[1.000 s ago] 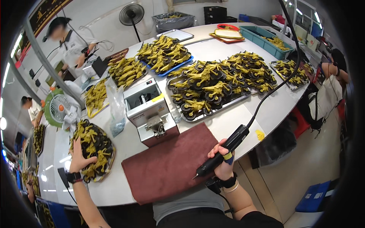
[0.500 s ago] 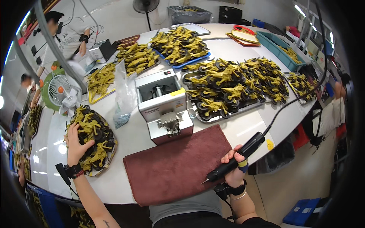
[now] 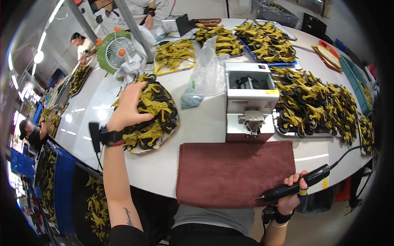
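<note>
My left hand [image 3: 128, 110] reaches over a tray [image 3: 166, 141] heaped with yellow plastic parts that carry black wheels [image 3: 155, 107]. Its thumb and fingers are spread, and nothing shows between them. In my right hand [image 3: 292, 197] is a black electric screwdriver [image 3: 301, 185], its bit pointing left just above the front right of a brown-red cloth [image 3: 234, 172]. Behind the cloth stands a grey and white boxy machine [image 3: 251, 100] with a metal fitting on its front.
To the right of the machine, a metal tray [image 3: 283, 130] bears many more wheeled yellow parts. A clear plastic bag [image 3: 207, 69] lies left of the machine. A green fan [image 3: 120, 52] stands at the far left. The screwdriver's cable [image 3: 349, 151] runs off right. Other people work beyond the table.
The view has turned left, so the table's things appear farther right. My left hand has shifted toward the upper part of its tray. The screwdriver stays in my right hand over the cloth.
</note>
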### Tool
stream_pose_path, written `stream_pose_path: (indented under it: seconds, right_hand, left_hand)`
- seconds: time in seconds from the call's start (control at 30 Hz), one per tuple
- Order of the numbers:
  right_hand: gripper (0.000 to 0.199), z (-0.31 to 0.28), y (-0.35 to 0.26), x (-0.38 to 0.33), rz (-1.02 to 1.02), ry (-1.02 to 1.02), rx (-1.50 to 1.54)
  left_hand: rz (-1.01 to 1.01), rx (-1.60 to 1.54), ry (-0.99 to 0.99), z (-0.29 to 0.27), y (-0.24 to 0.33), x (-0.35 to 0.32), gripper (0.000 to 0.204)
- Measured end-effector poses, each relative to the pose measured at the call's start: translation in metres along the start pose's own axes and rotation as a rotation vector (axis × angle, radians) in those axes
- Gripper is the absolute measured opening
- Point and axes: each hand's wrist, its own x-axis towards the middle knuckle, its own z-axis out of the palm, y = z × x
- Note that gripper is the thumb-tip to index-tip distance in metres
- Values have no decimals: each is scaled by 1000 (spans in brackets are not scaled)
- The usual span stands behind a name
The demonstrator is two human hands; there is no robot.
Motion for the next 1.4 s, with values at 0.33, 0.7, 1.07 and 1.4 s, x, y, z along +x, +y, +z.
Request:
stream_pose_path:
  seconds: [0.33, 0.7, 1.07, 1.4]
  right_hand:
    - [34, -1, 0, -2, -31, 44, -55]
    - [26, -8, -1, 0, -14, -89, -20]
    - [24, -6, -2, 0, -27, -71, -30]
    - [31, -8, 0, 1, -36, -9, -41]
  left_hand:
    - [-22, -96, -81, -11, 15, -5, 38]
    - [-250, 39, -315, 2, 19, 10, 66]
    - [-99, -80, -128, -7, 13, 10, 54]
    - [-50, 37, -290, 4, 19, 20, 66]
